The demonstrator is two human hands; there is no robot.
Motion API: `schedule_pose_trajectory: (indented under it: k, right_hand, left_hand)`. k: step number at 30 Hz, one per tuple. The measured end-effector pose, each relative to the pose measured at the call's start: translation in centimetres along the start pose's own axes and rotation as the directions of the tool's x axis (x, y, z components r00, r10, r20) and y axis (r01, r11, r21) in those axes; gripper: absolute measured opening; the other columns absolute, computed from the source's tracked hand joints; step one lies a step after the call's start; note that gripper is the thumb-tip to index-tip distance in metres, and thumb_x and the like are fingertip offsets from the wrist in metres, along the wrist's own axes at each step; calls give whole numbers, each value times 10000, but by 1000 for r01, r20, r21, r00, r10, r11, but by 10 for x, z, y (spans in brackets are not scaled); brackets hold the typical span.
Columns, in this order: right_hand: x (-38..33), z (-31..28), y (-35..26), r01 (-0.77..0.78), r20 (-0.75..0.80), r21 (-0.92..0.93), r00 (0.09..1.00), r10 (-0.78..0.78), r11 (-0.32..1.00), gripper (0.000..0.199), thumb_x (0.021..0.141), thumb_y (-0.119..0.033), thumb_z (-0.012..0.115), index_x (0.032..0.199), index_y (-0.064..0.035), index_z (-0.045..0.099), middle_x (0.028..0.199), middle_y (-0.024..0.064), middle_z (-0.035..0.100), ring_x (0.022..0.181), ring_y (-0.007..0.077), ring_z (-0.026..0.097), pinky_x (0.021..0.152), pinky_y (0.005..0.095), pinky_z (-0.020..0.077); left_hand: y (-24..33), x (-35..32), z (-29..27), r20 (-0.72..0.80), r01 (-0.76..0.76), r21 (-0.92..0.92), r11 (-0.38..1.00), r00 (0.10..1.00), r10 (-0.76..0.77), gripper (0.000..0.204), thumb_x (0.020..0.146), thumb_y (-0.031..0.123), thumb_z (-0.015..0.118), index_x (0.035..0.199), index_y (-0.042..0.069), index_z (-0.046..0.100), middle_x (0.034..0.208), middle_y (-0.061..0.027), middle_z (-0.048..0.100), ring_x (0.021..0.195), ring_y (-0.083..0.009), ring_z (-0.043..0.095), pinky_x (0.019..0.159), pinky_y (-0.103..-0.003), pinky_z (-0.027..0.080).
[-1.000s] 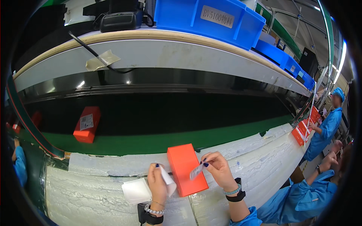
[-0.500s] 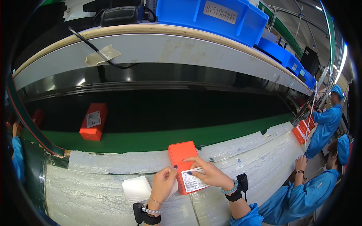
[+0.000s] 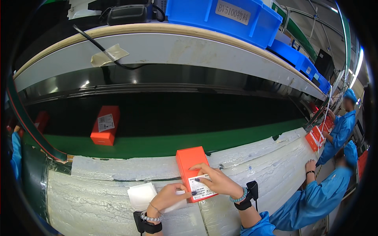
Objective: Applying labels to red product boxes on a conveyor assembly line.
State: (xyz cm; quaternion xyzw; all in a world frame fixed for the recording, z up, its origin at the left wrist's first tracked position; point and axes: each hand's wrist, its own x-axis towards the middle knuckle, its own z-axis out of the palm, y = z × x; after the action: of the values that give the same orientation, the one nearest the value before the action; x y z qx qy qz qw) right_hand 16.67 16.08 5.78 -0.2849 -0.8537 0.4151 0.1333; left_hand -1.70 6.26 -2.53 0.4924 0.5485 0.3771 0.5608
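Orange-red oblong cardboard box (image 3: 191, 157), smooth-faced, lying at a slight slant on the pale, plastic-wrapped table (image 3: 98, 196), its far end by the green conveyor belt (image 3: 157, 146). White rectangular printed label (image 3: 202, 190) on the nearer half of its top; fine print too small to make out, part covered by fingers. Right hand (image 3: 220, 181) loosely spread, fingertips on box and label, grasping nothing. Left hand (image 3: 171, 196) half-curled, fingertips at the label's left edge; cannot tell whether it grips the white paper sheet (image 3: 176, 206) partly hidden beneath it. White paper stack (image 3: 141, 196) just left. Farther off, a second labelled orange-red box (image 3: 105, 133) on the belt; blue plastic bin (image 3: 224, 19) above, cut by the upper edge.
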Motion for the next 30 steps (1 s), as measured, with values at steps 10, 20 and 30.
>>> schedule_pose_trajectory:
  k: [10,20,30]
  right_hand:
    - [3,1,-4,-5,18,-54,1000,6,999,324,905,-35,515,1226,-71,499,851,103,613,805,230,632,718,347,479]
    - [7,4,3,90,15,-142,996,-89,986,301,884,-26,529,1182,-58,500,936,137,634,881,296,642,743,380,486]
    - [-11,72,-14,-158,-270,-850,950,-157,503,439,778,-99,581,1211,-67,519,1044,124,544,1061,311,488,956,558,322]
  left_hand:
    - [6,-2,1,-5,6,-33,999,1000,-6,178,810,207,744,808,62,641,866,-3,633,849,-84,545,813,-229,440]
    - [6,1,1,-5,11,-13,1000,1000,-11,205,801,231,749,814,56,642,871,-15,635,858,-92,552,812,-231,442]
    - [30,-10,6,-376,-6,293,956,919,121,270,856,313,654,766,58,669,733,-112,666,791,-227,648,760,-312,481]
